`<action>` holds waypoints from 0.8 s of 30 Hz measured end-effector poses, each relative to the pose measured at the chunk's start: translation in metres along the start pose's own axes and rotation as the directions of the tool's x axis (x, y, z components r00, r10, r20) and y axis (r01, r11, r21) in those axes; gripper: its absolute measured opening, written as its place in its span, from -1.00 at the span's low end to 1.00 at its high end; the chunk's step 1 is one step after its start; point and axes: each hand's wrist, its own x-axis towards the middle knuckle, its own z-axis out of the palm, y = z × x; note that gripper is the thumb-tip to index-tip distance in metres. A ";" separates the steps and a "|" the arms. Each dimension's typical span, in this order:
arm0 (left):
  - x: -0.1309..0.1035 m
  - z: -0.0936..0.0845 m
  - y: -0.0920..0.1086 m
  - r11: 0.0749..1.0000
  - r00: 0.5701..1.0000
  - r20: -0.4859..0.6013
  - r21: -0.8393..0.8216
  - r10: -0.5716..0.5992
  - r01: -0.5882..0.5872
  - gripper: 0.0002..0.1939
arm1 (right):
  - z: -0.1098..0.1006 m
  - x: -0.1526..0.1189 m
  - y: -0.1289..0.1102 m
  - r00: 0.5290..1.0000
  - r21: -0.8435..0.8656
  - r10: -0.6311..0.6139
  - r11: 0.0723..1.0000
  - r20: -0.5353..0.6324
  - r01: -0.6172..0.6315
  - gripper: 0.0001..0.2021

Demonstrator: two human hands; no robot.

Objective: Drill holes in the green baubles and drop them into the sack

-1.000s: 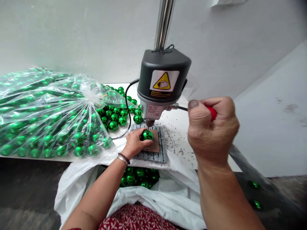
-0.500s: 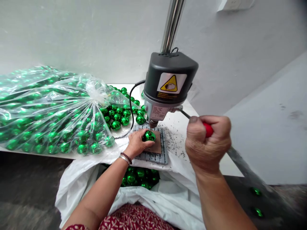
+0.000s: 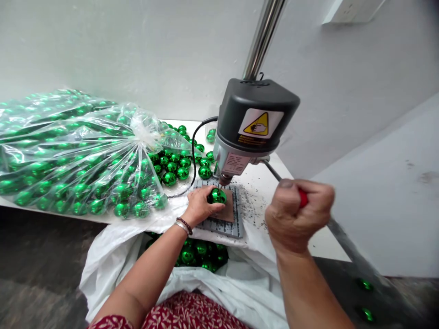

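Note:
Under the chuck of a drill press (image 3: pixel 257 119), my left hand (image 3: pixel 201 204) grips a shiny green ball (image 3: pixel 218 196) with thumb and fingers. The ball rests on a brown square pad (image 3: pixel 227 212), which lies on the slotted grey base plate (image 3: pixel 236 228). My right hand (image 3: pixel 298 217) is closed round the red-knobbed feed lever (image 3: pixel 273 171) at the machine's right side. Most of the knob is hidden by my fingers. Whether the drill bit touches the ball is hard to make out.
A knotted clear plastic bag (image 3: pixel 78 164) full of green balls fills the table's left. Loose green balls (image 3: pixel 176 164) lie beside it, near the black cord (image 3: pixel 194 157). Dark shavings (image 3: pixel 252 208) litter the white table. A white sack (image 3: pixel 113 256) with more balls hangs at the front edge.
The view has shifted slightly, so the drill press appears further right. The lever and my right hand sit a little lower against the machine. My left hand still holds the ball.

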 end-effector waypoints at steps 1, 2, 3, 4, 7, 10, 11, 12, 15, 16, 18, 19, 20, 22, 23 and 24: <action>0.000 0.000 0.000 1.000 1.000 0.000 -0.027 0.004 -0.004 -0.52 | 0.001 0.013 -0.004 1.000 -0.011 0.018 1.000 0.009 -0.018 -0.76; 0.000 0.000 0.001 0.998 1.000 -0.001 -0.068 0.013 -0.013 -0.53 | 0.003 0.027 -0.009 0.999 -0.005 0.038 0.999 0.035 -0.038 -0.73; -0.002 0.000 0.001 0.993 1.000 -0.004 -0.119 0.024 -0.024 -0.55 | 0.004 0.041 -0.013 0.989 -0.002 0.096 0.995 0.116 -0.096 -0.72; -0.004 -0.002 0.001 0.984 0.999 -0.006 -0.175 0.038 -0.038 -0.56 | 0.005 0.054 -0.017 0.968 -0.006 0.161 0.987 0.193 -0.163 -0.71; -0.019 -0.014 -0.002 0.957 0.997 0.020 -0.283 0.070 -0.062 -0.55 | 0.008 0.076 -0.024 0.922 -0.072 0.289 0.957 0.256 -0.280 -0.73; -0.043 -0.038 -0.011 0.961 0.980 0.167 -0.269 0.107 -0.059 -0.48 | 0.010 0.077 -0.024 0.917 -0.083 0.328 0.945 0.226 -0.318 -0.76; -0.050 -0.047 -0.014 0.964 0.970 0.213 -0.259 0.117 -0.060 -0.47 | 0.011 0.074 -0.023 0.918 -0.082 0.334 0.943 0.216 -0.324 -0.77; -0.057 -0.055 -0.018 0.967 0.964 0.238 -0.247 0.121 -0.061 -0.47 | 0.011 0.072 -0.022 0.919 -0.084 0.338 0.941 0.202 -0.328 -0.78; -0.064 -0.076 -0.028 0.980 0.974 0.201 -0.189 0.108 -0.070 -0.53 | 0.013 0.067 -0.021 0.926 -0.083 0.339 0.940 0.164 -0.330 -0.78; -0.061 -0.081 -0.032 0.988 0.984 0.152 -0.139 0.090 -0.069 -0.56 | 0.013 0.067 -0.021 0.929 -0.077 0.336 0.942 0.157 -0.327 -0.78; -0.048 -0.090 -0.037 0.998 0.999 0.013 0.040 0.040 -0.041 -0.62 | 0.012 0.065 -0.022 0.928 -0.066 0.336 0.942 0.161 -0.330 -0.79; -0.039 -0.094 -0.038 0.984 0.997 -0.077 0.177 0.018 -0.004 -0.63 | 0.011 0.064 -0.022 0.927 -0.061 0.336 0.942 0.164 -0.331 -0.79; -0.029 -0.098 -0.039 0.948 0.990 -0.139 0.317 0.011 0.034 -0.64 | 0.010 0.064 -0.022 0.927 -0.058 0.337 0.941 0.163 -0.332 -0.80; -0.007 -0.105 -0.041 0.849 0.983 -0.179 0.516 -0.027 0.117 -0.60 | 0.008 0.062 -0.021 0.929 -0.053 0.333 0.943 0.163 -0.329 -0.80; 0.003 -0.107 -0.041 0.800 0.981 -0.183 0.579 -0.059 0.157 -0.60 | 0.008 0.061 -0.021 0.932 -0.046 0.323 0.946 0.163 -0.320 -0.79; 0.013 -0.109 -0.041 0.754 0.978 -0.184 0.628 -0.093 0.190 -0.62 | 0.007 0.061 -0.020 0.936 -0.036 0.311 0.950 0.166 -0.309 -0.79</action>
